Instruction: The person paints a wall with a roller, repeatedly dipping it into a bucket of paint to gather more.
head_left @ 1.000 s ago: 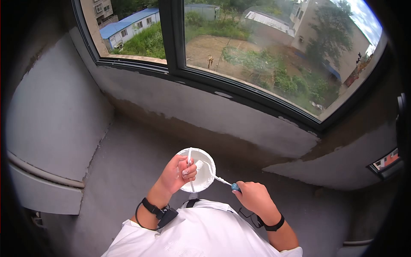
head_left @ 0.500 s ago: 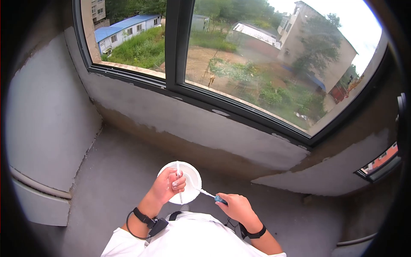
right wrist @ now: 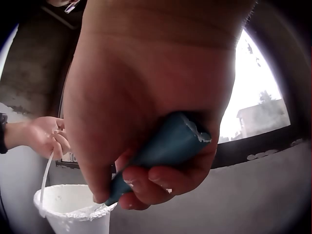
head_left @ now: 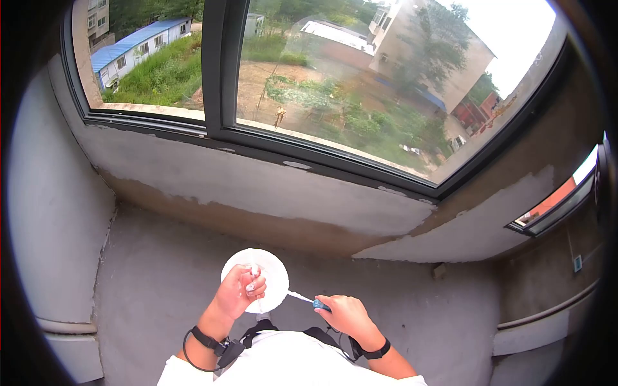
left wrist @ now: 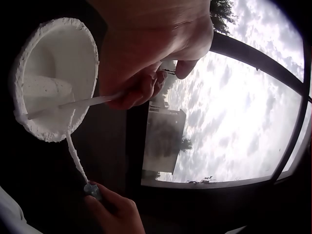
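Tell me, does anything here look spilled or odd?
The bucket has a white-crusted rim, the left hand is smeared white, and the wall looks unfinished: its pale coating ends unevenly above a brown strip. No spill shows.

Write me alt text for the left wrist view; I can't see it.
The left hand grips the thin white handle of a round white bucket with a crusted rim. Inside is a white cylindrical roller, its white-coated rod crossing the rim to a blue-grey grip in the right hand. Beyond, a dark-framed window shows cloudy sky.
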Tool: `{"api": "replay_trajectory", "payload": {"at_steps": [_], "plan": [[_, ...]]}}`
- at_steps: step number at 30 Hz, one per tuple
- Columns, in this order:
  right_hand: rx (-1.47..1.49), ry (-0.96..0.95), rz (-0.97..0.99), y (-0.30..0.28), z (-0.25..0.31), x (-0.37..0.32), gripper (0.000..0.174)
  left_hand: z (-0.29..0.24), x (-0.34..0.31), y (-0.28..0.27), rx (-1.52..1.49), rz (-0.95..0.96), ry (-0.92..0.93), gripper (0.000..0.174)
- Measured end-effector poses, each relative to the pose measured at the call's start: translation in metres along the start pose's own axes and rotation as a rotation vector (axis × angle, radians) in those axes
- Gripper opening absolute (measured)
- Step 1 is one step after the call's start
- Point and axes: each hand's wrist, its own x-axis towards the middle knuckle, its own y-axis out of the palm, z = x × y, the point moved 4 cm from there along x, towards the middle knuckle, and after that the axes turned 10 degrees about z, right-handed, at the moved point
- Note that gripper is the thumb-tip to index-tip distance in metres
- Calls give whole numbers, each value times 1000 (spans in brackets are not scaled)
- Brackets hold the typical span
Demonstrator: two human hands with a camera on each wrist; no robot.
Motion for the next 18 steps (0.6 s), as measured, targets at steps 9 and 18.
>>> {"api": "replay_trajectory", "payload": {"at_steps": [9,18], "plan": [[47,67,-135,4,-12,-27,27,16,27,0,-12,60,-95,25],[116,120,-200,0,-43,-72,27,40,43,46,61,19,-140,25]]}}
